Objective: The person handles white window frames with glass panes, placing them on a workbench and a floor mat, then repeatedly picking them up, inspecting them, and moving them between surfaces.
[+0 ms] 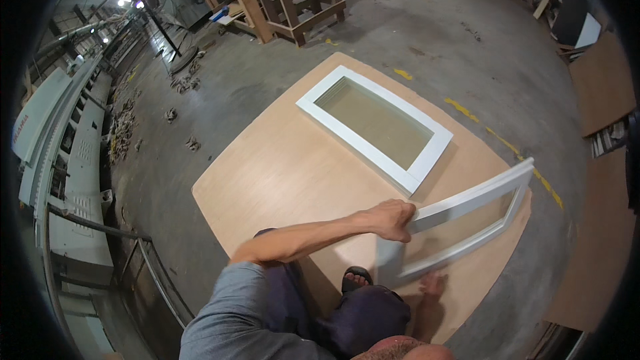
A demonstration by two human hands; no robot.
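Observation:
My left hand (392,220) grips the upper corner of a white rectangular frame (470,195), which is tilted up on edge over a plywood sheet (260,170). Through its opening the plywood shows; whether it holds glass I cannot tell. Blurred and with fingers spread, my right hand (433,284) is beside the frame's lower rail; contact between them is unclear. Farther out on the plywood, a second white frame (435,145) lies flat, with layered inner edges around its opening. My sandalled foot (356,277) is close to the near end of the raised frame.
Wooden workbenches (295,25) stand at the far side. A long white machine (80,180) runs along the left, and a metal rail (160,280) is nearby. Brown boards (600,240) line the right. Yellow markings (505,142) and scattered debris (125,130) are on the concrete floor.

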